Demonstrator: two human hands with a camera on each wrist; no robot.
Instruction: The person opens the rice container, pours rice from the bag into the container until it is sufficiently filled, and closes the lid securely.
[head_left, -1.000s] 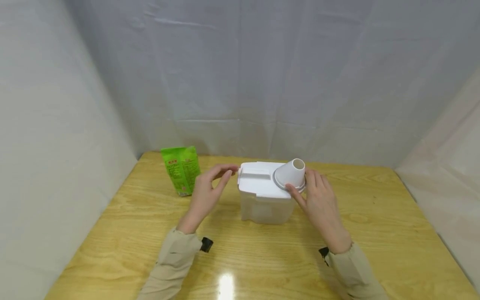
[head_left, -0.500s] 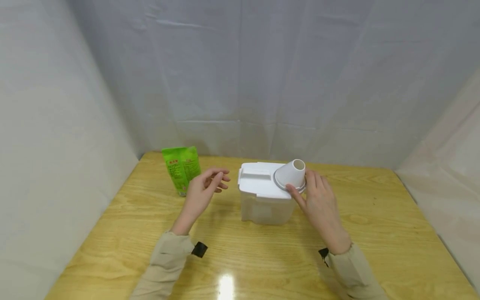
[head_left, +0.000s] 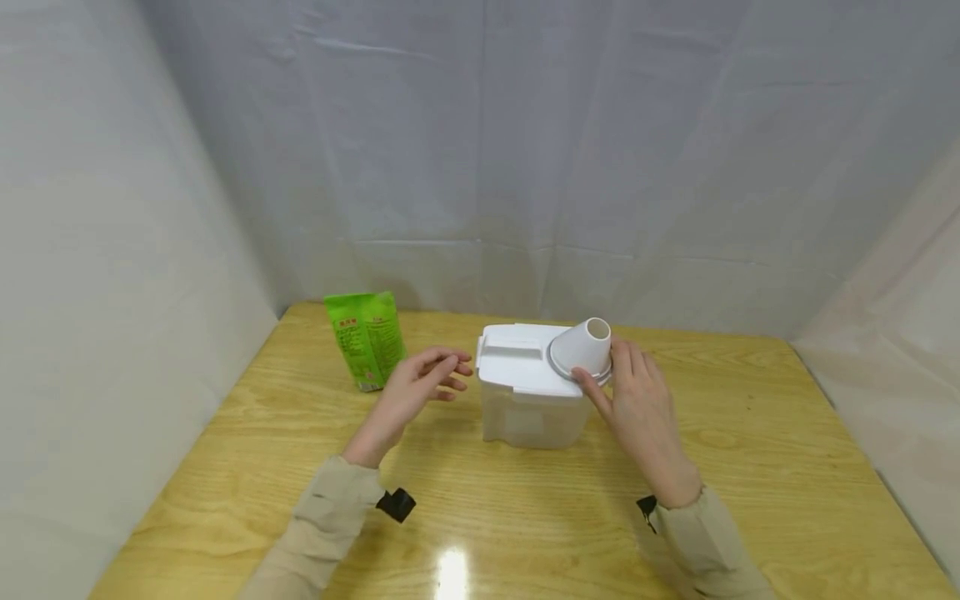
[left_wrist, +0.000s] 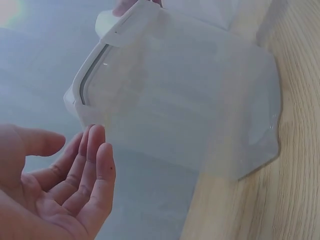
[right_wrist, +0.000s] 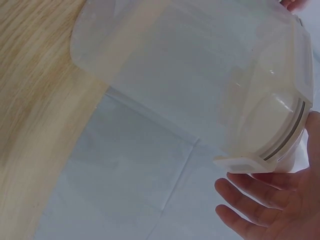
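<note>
A translucent plastic storage container (head_left: 534, 423) stands upright on the table with a white lid (head_left: 510, 367) on top. A white cone-shaped cap (head_left: 581, 347) with an open top rises from the lid's right end. My right hand (head_left: 639, 408) holds this end, thumb at the front of the cap's base and fingers behind it. In the right wrist view, several fingertips (right_wrist: 237, 197) lie beside a white latch (right_wrist: 244, 164) that sticks out from the lid. Left of the container, my left hand (head_left: 420, 392) hangs with loosely bent fingers and nothing in it, fingertips close to the lid's left end.
A green printed pouch (head_left: 367, 340) stands at the back left, behind my left hand. The wooden table (head_left: 525, 517) ends at a pale hanging sheet (head_left: 525, 167) behind, with more sheeting at both sides.
My left hand has drawn back from the lid's left end, dropped lower, then come slightly nearer again. The right hand, the container and the pouch stay where they were.
</note>
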